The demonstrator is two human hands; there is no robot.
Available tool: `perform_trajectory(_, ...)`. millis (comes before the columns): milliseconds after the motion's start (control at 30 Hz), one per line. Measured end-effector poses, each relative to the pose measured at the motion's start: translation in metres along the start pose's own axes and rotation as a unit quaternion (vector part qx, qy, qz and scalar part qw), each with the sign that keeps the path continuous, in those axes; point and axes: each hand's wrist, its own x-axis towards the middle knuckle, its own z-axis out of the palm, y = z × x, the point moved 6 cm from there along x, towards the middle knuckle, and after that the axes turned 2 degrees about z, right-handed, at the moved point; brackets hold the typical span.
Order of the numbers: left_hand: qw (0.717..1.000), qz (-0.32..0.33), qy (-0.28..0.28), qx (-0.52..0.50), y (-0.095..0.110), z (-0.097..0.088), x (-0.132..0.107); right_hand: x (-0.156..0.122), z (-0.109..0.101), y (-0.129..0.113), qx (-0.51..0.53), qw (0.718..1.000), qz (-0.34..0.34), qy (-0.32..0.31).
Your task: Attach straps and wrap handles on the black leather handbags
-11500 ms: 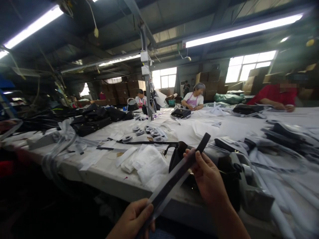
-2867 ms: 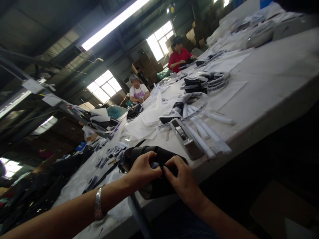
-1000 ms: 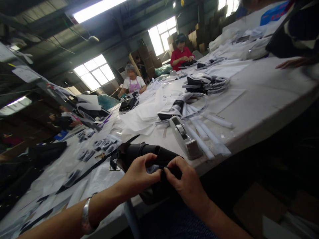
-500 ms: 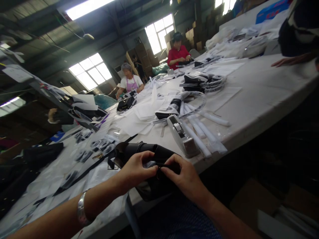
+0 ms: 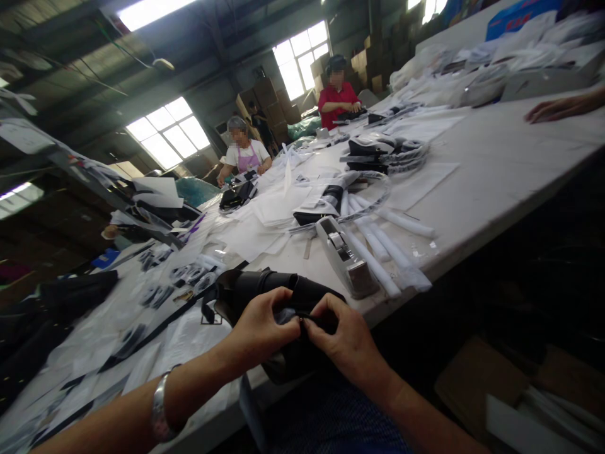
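Observation:
A black bag (image 5: 265, 287) lies at the near edge of the long white table (image 5: 496, 170). My left hand (image 5: 262, 325) is closed in a pinch on the bag's top edge, with a silver bracelet on its wrist. My right hand (image 5: 340, 337) is pinched on the same edge, thumb and forefinger meeting the left hand's fingers over a small black part of the bag. A long black strap (image 5: 155, 328) runs from the bag to the left across the table.
A grey tape dispenser (image 5: 345, 258) and white foam tubes (image 5: 382, 243) lie just beyond the bag. Wrapped black straps (image 5: 387, 151), white paper sheets and small plastic packets cover the table. Two seated people work at the far end; another person's hand (image 5: 553, 110) rests at right.
My hands stay pinched on the bag's edge with small finger shifts. The view has swung slightly, and the dark-clothed person at the right has drawn back so only a hand shows.

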Motion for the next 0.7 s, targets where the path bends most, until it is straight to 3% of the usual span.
perform_trajectory(100, 0.999, 0.025, -0.023, 0.012, 0.004, -0.006, 0.006, 0.006, -0.005, 0.0, 0.011, 1.0, -0.002, -0.019)
perform_trajectory(200, 0.997, 0.029, -0.062, -0.039, 0.007, -0.018, 0.006, 0.01, -0.014, -0.005, -0.018, 0.999, -0.015, -0.031)
perform_trajectory(300, 0.994, 0.021, -0.057, -0.091, 0.008, -0.034, -0.001, 0.011, -0.027, -0.017, -0.088, 0.994, -0.066, 0.011)
perform_trajectory(367, 0.993, 0.016, -0.021, -0.114, 0.006, -0.045, -0.009, 0.01, -0.031, -0.033, -0.138, 0.98, -0.137, 0.042)
perform_trajectory(433, 0.989, 0.009, 0.017, -0.145, 0.002, -0.054, -0.019, 0.008, -0.024, -0.053, -0.181, 0.957, -0.226, 0.023)
perform_trajectory(567, 0.98, 0.041, 0.122, -0.153, -0.011, -0.071, -0.052, 0.006, 0.013, -0.088, -0.255, 0.888, -0.362, -0.12)
perform_trajectory(633, 0.966, 0.058, 0.203, -0.147, -0.026, -0.077, -0.077, 0.008, 0.03, -0.098, -0.282, 0.855, -0.394, -0.183)
perform_trajectory(700, 0.954, 0.052, 0.267, -0.13, -0.051, -0.071, -0.103, 0.011, 0.042, -0.101, -0.289, 0.84, -0.407, -0.214)
